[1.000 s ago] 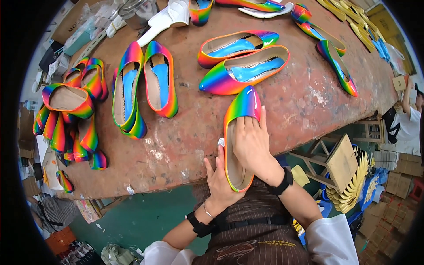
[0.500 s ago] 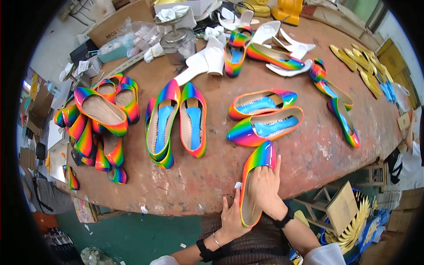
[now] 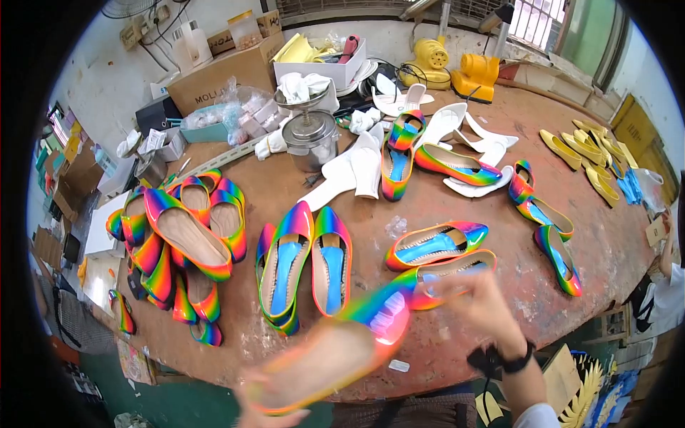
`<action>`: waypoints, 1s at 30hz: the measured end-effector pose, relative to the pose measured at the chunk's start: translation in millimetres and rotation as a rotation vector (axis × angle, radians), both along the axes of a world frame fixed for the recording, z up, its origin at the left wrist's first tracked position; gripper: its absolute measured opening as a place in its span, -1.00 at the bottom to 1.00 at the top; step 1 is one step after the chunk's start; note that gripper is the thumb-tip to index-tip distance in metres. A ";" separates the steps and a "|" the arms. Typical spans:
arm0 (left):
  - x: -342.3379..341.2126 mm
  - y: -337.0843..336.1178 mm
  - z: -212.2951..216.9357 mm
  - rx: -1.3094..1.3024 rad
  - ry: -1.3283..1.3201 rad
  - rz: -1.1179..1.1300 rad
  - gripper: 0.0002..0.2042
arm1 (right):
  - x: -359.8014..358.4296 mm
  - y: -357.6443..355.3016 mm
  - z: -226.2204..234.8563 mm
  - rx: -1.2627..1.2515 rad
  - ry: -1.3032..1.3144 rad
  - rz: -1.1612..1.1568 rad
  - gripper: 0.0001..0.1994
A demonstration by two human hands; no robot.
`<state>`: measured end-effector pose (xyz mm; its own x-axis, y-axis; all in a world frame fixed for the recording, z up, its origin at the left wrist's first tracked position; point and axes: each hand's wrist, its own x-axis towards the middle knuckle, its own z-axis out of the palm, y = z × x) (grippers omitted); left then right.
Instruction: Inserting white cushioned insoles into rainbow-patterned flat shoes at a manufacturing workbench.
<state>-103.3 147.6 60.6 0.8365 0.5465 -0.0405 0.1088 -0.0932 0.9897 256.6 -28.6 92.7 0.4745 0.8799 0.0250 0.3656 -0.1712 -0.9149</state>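
A rainbow-coloured pointed flat shoe is tilted over the table's near edge, its toe pointing up and right. My left hand, partly out of view at the bottom, is closed round its heel. The insole is plain beige. My right hand is away from that shoe, above the near one of two rainbow flats with blue insole pieces; motion smears its fingers. Behind the far flat of this pair lies a crumpled bit of clear plastic. A small whitish piece rests near the table edge.
A pile of rainbow flats stands at left, with several more lined up beside it. White shoe parts, a metal pot and yellow machines are at the back. Yellow flats lie far right on the brown table.
My right hand has come out of the shoe and moved right. The shoe has swung left in my left hand. Clear plastic now lies behind the right-hand pair. The view has tilted up.
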 end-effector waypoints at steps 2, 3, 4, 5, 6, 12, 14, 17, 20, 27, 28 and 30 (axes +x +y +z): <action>-24.8 54.3 33.3 0.558 -0.216 0.327 -0.35 | 38.5 47.5 -13.1 0.075 -0.293 -0.205 -0.71; -35.3 87.4 53.1 1.102 -0.019 0.580 -0.47 | 54.3 73.0 -26.8 0.099 -0.510 -0.268 -0.67; -44.1 120.7 75.0 1.423 0.096 0.807 -0.59 | 68.6 94.1 -41.9 -0.005 -0.470 -0.217 -0.60; -45.2 155.7 89.2 1.267 -0.041 0.874 -0.59 | 79.5 115.3 -58.7 -0.063 -0.439 -0.199 -0.52; -46.4 190.4 103.8 1.238 -0.089 0.890 -0.59 | 85.3 135.2 -76.5 -0.095 -0.415 -0.178 -0.52; -37.7 351.1 87.9 0.935 0.372 0.840 -0.47 | 96.6 194.8 -121.7 -0.140 -0.900 -0.205 -0.78; -36.5 372.9 71.0 0.796 0.220 0.830 -0.29 | 100.8 193.7 -111.8 -0.044 -0.896 -0.201 -0.82; -18.7 374.3 70.1 0.947 0.283 0.827 -0.23 | 104.6 185.8 -95.6 0.048 -0.798 -0.173 -0.83; 21.0 322.6 85.4 1.080 0.355 0.893 -0.22 | 99.7 187.1 -97.5 0.143 -0.954 -0.185 -0.78; 100.3 93.7 43.6 1.334 0.489 0.211 -0.34 | 86.0 218.9 -121.6 -0.318 -1.092 -0.150 -0.61; 104.7 74.4 27.4 1.310 0.501 0.177 -0.43 | 86.3 214.0 -113.0 -0.083 -1.004 -0.242 -0.63; 107.1 61.3 1.2 1.275 0.509 0.157 -0.51 | 82.8 196.7 -84.3 0.091 -0.586 -0.230 -0.66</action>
<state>3.7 208.9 61.9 0.8071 0.5227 0.2745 0.5229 -0.8487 0.0786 339.4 168.1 8.3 0.5363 0.7390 0.4077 0.7730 -0.2361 -0.5888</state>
